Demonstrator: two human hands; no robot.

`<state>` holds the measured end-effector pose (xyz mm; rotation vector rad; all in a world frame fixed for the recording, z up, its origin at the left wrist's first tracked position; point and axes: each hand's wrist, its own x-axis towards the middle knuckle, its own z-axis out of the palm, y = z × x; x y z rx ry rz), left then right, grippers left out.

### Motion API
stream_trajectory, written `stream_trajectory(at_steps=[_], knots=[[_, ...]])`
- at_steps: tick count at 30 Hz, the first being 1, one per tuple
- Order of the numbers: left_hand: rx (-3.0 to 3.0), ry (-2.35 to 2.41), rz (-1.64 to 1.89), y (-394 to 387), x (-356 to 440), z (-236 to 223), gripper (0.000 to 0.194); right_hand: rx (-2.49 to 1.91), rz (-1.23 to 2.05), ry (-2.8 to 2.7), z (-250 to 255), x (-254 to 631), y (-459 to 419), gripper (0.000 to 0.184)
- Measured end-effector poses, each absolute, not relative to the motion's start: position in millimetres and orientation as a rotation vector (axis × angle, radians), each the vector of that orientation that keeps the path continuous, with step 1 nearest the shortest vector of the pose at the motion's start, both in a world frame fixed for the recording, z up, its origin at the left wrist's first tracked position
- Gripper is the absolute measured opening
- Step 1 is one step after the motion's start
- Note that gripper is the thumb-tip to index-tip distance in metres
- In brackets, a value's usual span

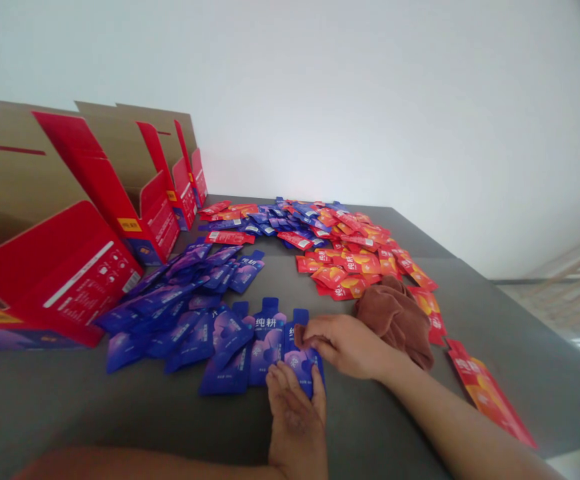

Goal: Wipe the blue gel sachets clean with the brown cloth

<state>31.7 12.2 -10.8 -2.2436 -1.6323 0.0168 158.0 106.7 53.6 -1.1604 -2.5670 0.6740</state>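
My left hand (294, 407) lies on the lower part of a blue-purple sachet (297, 363), fingers stretched out and thumb apart along its right edge. Closed in a pinch, my right hand (343, 343) holds a brown cloth (395, 317); a small corner of it pokes out from the fingertips against the top of the same sachet. Most of the cloth lies bunched behind my right wrist. Touching on the left is a second blue sachet (267, 343), face up. A loose heap of blue sachets (180, 313) spreads farther left.
Red-and-tan cardboard boxes (90, 267) with raised flaps stand in a row at the left. Orange-red sachets (353, 260) are piled at back right, beside a mixed pile (290, 217). One larger red packet (490, 393) lies near the right edge of the grey table (370, 427).
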Motion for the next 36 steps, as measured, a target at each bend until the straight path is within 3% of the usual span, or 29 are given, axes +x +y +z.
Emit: stream_trajectory(at_steps=[5, 12, 19, 27, 33, 36], knots=[[-2.252, -1.629, 0.079, 11, 32, -15, 0.038, -0.896, 0.831, -2.649, 51, 154, 102, 0.02], [-2.215, -1.602, 0.032, 12, 31, -17, 0.045, -1.218, 0.599, -2.495, 44, 163, 118, 0.02], [-2.25, -1.604, 0.1, 11, 31, -12, 0.039, -0.851, 0.822, -2.64, 48, 154, 104, 0.016], [-2.181, -1.571, 0.083, 12, 30, -16, 0.044, -1.245, 0.584, -2.467, 43, 162, 118, 0.021], [-2.258, -1.623, 0.013, 12, 32, -15, 0.035, -0.84, 0.866, -2.625, 48, 156, 106, 0.022], [-2.245, -1.611, 0.035, 12, 31, -15, 0.036, -0.865, 0.869, -2.613, 47, 156, 106, 0.02]])
